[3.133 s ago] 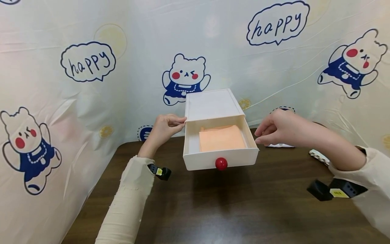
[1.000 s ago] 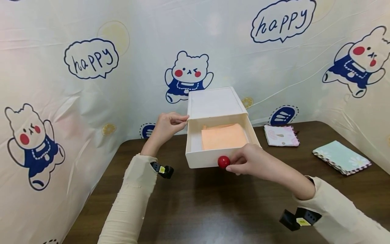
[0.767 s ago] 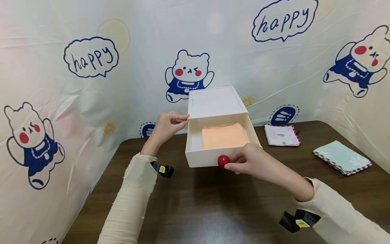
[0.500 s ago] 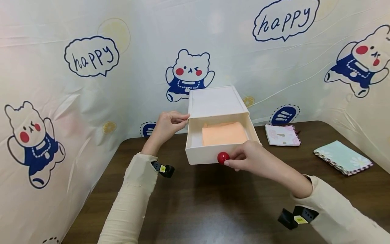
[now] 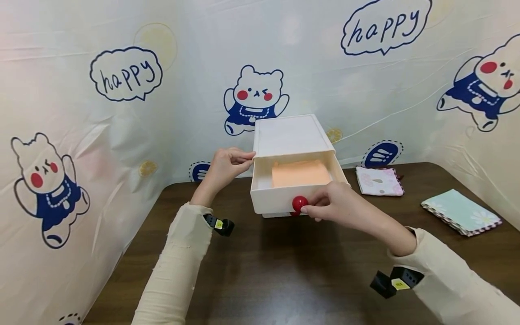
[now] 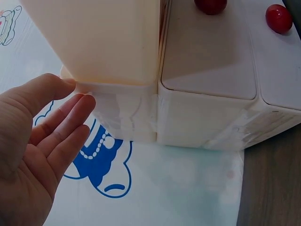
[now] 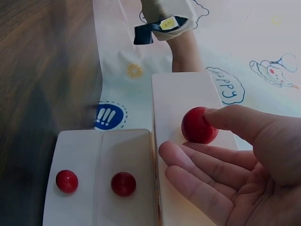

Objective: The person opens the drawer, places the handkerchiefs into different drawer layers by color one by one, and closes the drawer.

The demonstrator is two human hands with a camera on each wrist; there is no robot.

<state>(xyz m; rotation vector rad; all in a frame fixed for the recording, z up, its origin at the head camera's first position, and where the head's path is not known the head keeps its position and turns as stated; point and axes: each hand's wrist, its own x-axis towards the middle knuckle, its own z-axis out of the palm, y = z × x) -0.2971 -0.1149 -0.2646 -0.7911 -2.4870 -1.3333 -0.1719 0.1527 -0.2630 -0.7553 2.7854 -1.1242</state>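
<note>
A small white drawer cabinet [image 5: 292,135] stands at the back of the table, its top drawer [image 5: 272,199] partly pulled out. Inside that drawer lies a folded orange cloth [image 5: 300,174]. My right hand [image 5: 341,207] pinches the red round knob [image 5: 299,202] on the drawer's front, thumb against one side and fingers beneath. At the cabinet's left front top edge, my left hand [image 5: 223,169] grips the rim between thumb and fingertips. In the right wrist view two lower drawer fronts [image 7: 126,146] with red knobs sit flush under the open one.
A folded white-and-pink cloth [image 5: 379,182] and a folded mint-green cloth [image 5: 461,212] lie on the dark wooden table [image 5: 252,271], right of the cabinet. A printed curtain [image 5: 195,90] hangs close behind the cabinet and along both sides.
My right hand has come from beside the drawer to its knob. The drawer has slid partway inward, and a lower front now shows beneath it. My left hand stays at the cabinet's edge.
</note>
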